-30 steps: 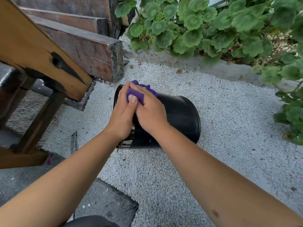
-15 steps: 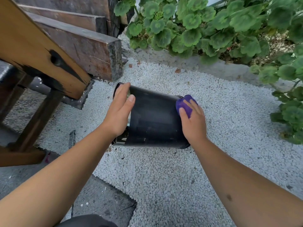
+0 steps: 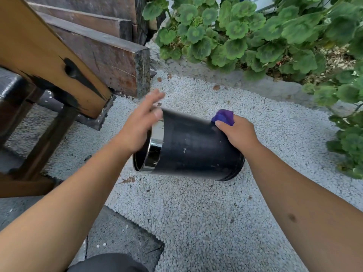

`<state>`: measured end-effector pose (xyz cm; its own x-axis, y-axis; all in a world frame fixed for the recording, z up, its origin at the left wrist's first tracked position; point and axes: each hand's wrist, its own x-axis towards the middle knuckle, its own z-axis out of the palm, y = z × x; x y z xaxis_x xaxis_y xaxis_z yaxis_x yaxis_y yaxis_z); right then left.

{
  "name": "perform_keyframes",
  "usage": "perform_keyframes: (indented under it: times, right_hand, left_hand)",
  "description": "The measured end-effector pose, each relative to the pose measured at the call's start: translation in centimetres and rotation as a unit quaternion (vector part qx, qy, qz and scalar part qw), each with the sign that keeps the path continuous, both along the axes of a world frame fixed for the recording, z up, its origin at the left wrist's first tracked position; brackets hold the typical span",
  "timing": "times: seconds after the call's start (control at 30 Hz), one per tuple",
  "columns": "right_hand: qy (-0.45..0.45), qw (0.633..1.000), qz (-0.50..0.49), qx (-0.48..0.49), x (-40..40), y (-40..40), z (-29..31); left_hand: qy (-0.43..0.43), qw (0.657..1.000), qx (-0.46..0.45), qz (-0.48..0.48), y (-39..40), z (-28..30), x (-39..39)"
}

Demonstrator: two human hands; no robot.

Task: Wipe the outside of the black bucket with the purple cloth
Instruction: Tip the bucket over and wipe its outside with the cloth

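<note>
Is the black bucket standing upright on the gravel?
No, the black cylindrical bucket lies on its side on the white gravel, open mouth facing left.

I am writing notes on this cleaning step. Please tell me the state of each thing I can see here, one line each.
black bucket: lying on its side on the gravel, open mouth to the left
purple cloth: bunched, pressed on the bucket near its base
right hand: grips the cloth
left hand: fingers straight, blurred, at the bucket's rim

My left hand (image 3: pixel 137 126) and right hand (image 3: pixel 238 132) extend from bare, sleeveless forearms; dark grey trousers (image 3: pixel 107 262) cover my knee below.
</note>
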<state>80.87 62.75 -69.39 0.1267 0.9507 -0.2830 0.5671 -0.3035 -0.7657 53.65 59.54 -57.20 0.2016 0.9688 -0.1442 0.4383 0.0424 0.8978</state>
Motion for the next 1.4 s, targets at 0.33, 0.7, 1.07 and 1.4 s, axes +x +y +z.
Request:
perform_keyframes:
  times: [0.33,0.7,1.07,1.4]
  right_hand:
    - [-0.01,1.0,0.012,-0.004,0.4,0.8,0.3]
    - [0.074,0.983,0.08,0.144,-7.8,-3.3,7.3]
    - [-0.027,0.992,-0.015,0.126,-2.8,-3.3,3.6]
    - [0.054,0.985,0.007,0.163,-7.7,-4.5,6.8]
  left_hand:
    - [0.421,0.851,0.196,-0.244,-0.9,1.0,0.6]
    - [0.367,0.907,0.154,-0.139,-0.1,1.2,3.2]
    - [0.37,0.918,0.116,-0.082,1.3,1.3,3.0]
    - [0.28,0.952,0.119,-0.008,1.6,0.9,3.4]
